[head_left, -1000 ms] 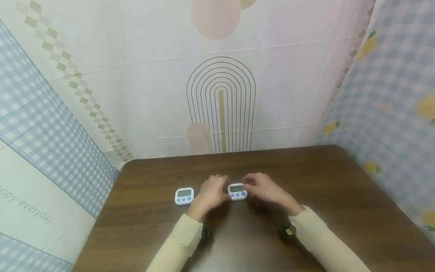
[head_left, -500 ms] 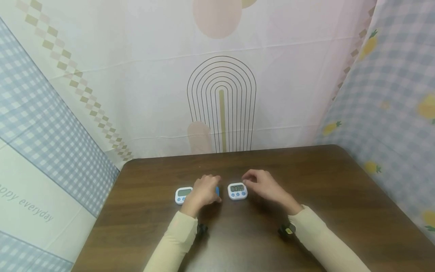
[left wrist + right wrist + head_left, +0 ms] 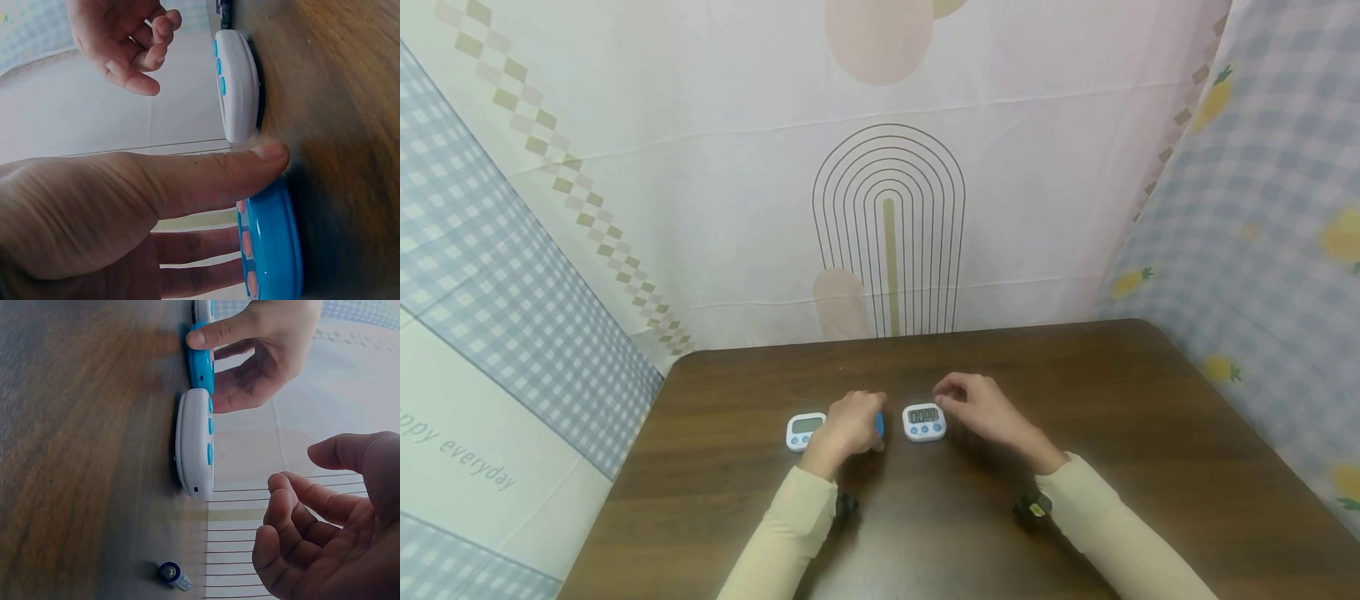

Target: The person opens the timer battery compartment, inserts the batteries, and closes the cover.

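My left hand [image 3: 848, 423] grips the blue timer [image 3: 275, 244] by its near and far edges, long axis seemingly left to right. Just right lies the zero-reading white timer [image 3: 924, 430]; my right hand [image 3: 987, 408] (nearer that one) hangs loose, holding nothing.

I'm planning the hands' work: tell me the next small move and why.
Probably lift the blue timer with the left hand, whose thumb and fingers flank it on the table; the right hand hovers empty beside the white timer showing zeros.
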Motion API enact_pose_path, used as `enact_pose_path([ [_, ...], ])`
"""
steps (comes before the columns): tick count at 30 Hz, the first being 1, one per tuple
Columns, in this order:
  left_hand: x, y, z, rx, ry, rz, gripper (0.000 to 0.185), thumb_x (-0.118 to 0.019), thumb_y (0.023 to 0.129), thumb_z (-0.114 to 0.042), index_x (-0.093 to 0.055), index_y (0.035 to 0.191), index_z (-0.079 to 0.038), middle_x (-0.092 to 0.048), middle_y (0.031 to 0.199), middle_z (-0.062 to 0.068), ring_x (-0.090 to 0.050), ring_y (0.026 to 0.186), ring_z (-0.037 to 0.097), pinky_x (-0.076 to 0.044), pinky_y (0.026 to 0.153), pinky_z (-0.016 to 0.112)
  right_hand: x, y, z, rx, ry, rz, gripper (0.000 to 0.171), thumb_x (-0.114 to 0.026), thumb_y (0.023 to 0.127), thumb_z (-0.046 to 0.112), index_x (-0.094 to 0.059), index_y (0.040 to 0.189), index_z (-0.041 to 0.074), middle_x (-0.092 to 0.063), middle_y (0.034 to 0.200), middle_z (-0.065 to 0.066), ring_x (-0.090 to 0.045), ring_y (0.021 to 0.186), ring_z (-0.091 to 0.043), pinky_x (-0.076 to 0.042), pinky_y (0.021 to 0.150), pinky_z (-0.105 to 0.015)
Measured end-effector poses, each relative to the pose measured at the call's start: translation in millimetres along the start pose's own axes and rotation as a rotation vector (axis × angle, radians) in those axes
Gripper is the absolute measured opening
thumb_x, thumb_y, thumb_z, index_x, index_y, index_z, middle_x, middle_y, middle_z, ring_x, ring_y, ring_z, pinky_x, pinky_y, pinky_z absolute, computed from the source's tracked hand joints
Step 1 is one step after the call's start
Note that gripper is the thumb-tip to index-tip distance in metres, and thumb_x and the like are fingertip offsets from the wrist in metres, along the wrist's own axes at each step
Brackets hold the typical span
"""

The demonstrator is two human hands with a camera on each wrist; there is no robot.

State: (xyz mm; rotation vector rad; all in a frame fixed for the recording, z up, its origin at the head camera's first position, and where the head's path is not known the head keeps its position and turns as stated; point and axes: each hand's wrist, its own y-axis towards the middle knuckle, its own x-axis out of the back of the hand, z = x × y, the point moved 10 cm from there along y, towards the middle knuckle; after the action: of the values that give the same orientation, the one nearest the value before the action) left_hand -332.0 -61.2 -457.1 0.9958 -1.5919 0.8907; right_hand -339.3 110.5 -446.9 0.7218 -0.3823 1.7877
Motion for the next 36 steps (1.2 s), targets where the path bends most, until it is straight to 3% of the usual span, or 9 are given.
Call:
enact_pose_path([
  [5,-2.7,-0.1,1.7,0.003,-0.019,0.008,0.061,-0.099,0.072,-0.014,-0.071,0.125,-0.004,-0.072,0.118,0.016,-0.067,0.111,0.037,-0.061,0.091,0.053,0.0,-0.1,0.6,0.009,0.011,-0.009,0.023,-0.069,0.100,0.018,-0.075,0.116,0.003,-0.073,0.098,-0.004,-0.064,0.088,-0.018,-0.056,0.078,-0.035],
  [18,2.5,1.4,2.3,-0.006,0.018,-0.034,0.048,-0.095,0.071,-0.017,-0.073,0.113,-0.008,-0.070,0.107,0.013,-0.066,0.099,0.033,-0.060,0.073,0.050,0.4,-0.6,1.0,0.008,0.022,-0.028,0.022,-0.069,0.101,0.019,-0.076,0.115,0.004,-0.076,0.104,-0.005,-0.066,0.093,-0.018,-0.057,0.083,-0.036],
  [36,15.1,-1.5,-1.2,0.008,0.016,-0.061,0.044,-0.091,0.079,-0.025,-0.074,0.117,-0.010,-0.070,0.107,0.011,-0.064,0.100,0.031,-0.058,0.076,0.048,0.8,0.6,-2.1,-0.008,0.049,-0.042,0.023,-0.069,0.102,0.019,-0.075,0.118,0.003,-0.076,0.106,-0.006,-0.067,0.094,-0.019,-0.058,0.083,-0.036],
])
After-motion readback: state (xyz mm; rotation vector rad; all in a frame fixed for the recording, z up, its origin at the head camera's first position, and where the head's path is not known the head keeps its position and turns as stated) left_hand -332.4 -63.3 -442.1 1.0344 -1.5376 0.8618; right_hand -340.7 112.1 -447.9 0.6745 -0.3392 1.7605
